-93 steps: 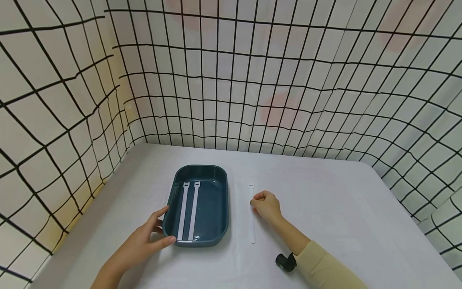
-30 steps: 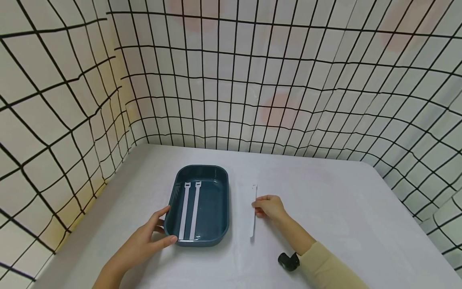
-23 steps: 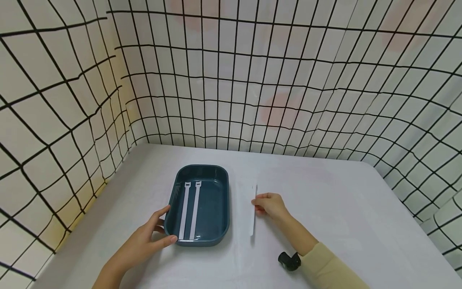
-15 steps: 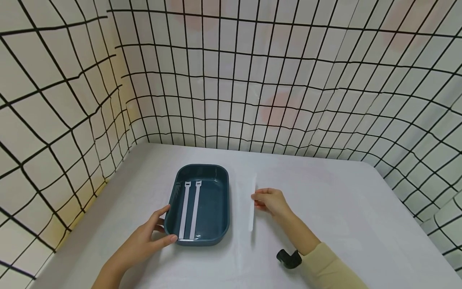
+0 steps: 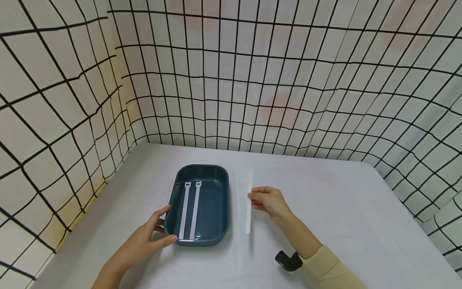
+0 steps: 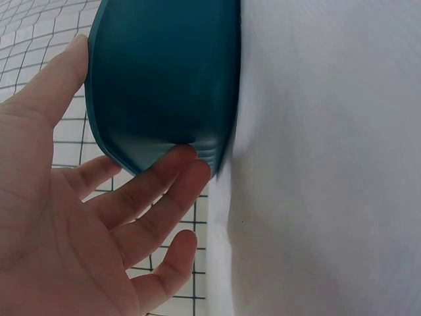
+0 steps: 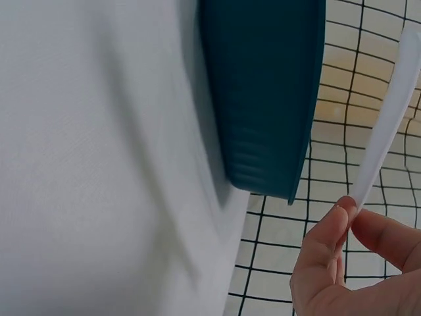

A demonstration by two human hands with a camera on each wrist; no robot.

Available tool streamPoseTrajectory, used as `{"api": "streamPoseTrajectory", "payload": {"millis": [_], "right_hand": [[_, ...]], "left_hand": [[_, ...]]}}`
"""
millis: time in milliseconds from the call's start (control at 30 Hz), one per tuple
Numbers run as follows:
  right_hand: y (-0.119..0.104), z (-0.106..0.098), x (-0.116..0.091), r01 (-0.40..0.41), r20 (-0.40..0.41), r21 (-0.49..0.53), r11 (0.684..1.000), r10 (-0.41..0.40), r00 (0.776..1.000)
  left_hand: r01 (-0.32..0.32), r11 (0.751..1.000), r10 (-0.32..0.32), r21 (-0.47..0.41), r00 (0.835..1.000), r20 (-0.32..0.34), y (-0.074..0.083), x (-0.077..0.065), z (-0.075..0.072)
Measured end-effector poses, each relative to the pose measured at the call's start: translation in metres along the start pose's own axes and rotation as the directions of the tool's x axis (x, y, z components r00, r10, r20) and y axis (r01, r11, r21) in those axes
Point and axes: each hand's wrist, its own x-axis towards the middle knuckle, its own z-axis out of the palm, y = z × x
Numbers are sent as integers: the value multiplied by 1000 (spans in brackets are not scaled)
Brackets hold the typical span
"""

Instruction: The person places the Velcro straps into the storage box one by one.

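Note:
A dark teal tray (image 5: 211, 208) stands on the white table with two white cable ties (image 5: 195, 210) lying side by side in its left half. Their slotted heads point to the far end. My left hand (image 5: 146, 241) rests on the tray's near left corner, thumb at the near rim. In the left wrist view its relaxed fingers (image 6: 158, 220) touch the outer wall. My right hand (image 5: 270, 201) pinches a third white cable tie (image 5: 248, 220) midway between thumb and fingertips, raised over the table right of the tray. In the right wrist view the tie (image 7: 388, 118) bends slightly.
The white table (image 5: 325, 208) carries the tray near its middle. A black grid-lined white curtain (image 5: 231, 80) encloses the back and sides. A black wrist camera (image 5: 288, 261) sits at the right sleeve (image 5: 330, 269).
The right hand has lifted the third cable tie off the table and carried it slightly away from me, then a little left toward the tray. The left hand and tray have stayed put.

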Motion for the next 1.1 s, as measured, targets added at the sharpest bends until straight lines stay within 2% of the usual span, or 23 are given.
{"api": "streamPoseTrajectory", "payload": {"millis": [567, 733, 1100], "right_hand": [[-11, 19, -15, 46, 47, -27, 999, -45, 998], [-10, 29, -15, 68, 64, -15, 998, -67, 996], [0, 46, -8, 53, 106, 16, 998, -54, 993]], "left_hand": [[16, 1000, -16, 5, 1000, -2, -2, 1, 1], [20, 1000, -20, 12, 1000, -4, -2, 1, 1], [31, 999, -31, 12, 1000, 0, -1, 3, 2]]}}
